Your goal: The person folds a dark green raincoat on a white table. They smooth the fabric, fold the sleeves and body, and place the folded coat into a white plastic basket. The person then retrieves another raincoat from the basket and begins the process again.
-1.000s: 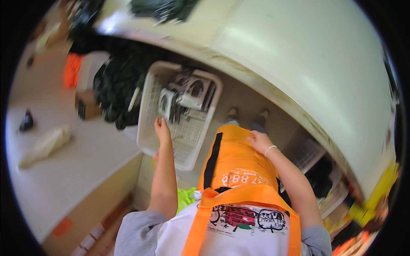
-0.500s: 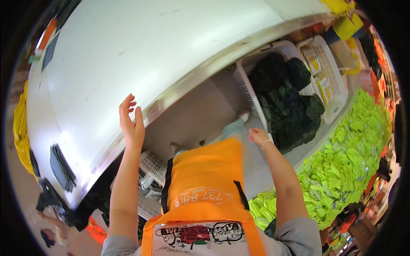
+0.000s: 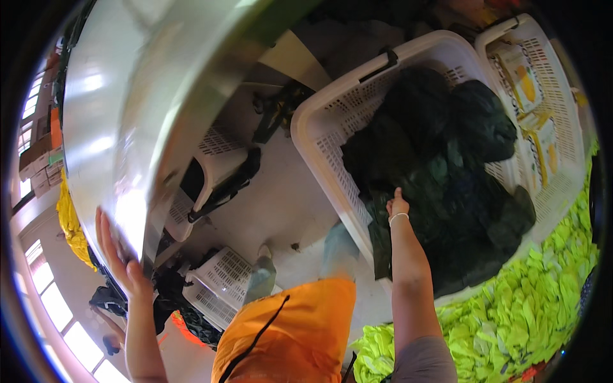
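A white plastic basket [image 3: 332, 185] on the floor to my right is heaped with dark green, nearly black garments [image 3: 440, 185]. My right hand [image 3: 397, 204] is down at the heap's near left side, its fingers curled into a dark garment [image 3: 381, 246] that hangs over the basket's rim. The fingertips are partly hidden in the dark cloth. My left hand [image 3: 120, 258] is at the edge of the white table [image 3: 96, 166], fingers stretched out and nothing in it.
Beside the full basket stands another white basket [image 3: 562, 96] with yellow-and-white packages [image 3: 523, 76]. Bright yellow-green garments [image 3: 511, 313] are piled on the right. More white baskets [image 3: 223, 281] sit under and beside the table. A person [image 3: 112, 338] is at far left.
My view has turned and come closer to the basket. My right hand has moved from beside the basket onto the dark garments, and a garment now hangs over the rim. My left hand has come down to the table edge.
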Demonstrator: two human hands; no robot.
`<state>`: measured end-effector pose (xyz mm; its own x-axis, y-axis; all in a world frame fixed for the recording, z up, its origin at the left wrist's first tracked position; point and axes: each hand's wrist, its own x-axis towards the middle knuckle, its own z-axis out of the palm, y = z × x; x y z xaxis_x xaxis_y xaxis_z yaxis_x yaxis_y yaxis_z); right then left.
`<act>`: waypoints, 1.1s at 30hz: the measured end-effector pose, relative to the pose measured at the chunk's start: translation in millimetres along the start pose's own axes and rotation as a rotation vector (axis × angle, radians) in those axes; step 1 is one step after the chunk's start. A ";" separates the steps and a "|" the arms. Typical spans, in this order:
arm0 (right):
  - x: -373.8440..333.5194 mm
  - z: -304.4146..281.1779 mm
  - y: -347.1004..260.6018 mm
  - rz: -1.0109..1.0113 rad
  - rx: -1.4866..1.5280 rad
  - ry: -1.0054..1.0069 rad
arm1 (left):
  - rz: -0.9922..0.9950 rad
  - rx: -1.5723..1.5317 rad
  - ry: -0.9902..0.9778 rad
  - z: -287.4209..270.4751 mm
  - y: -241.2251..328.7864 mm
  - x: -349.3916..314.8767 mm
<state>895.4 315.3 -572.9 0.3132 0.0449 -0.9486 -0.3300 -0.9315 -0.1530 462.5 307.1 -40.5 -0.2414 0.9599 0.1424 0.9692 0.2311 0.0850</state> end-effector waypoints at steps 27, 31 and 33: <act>-701.0 -114.9 12.2 -1.562 -1.300 -1.258 | 0.272 -0.441 -0.240 -140.3 137.2 0.8; -745.3 -92.4 76.3 -1.463 -1.490 -1.580 | 0.293 -0.026 -1.263 -95.8 119.2 -93.5; -764.1 -84.5 79.1 -1.314 -1.540 -1.619 | 0.371 -0.204 -1.477 -12.6 66.6 -180.8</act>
<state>705.3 176.8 163.2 -0.9892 -0.0834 -0.1207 0.0949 0.2639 -0.9599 570.1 146.9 -48.2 0.3862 0.2805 -0.8788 0.9093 0.0444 0.4137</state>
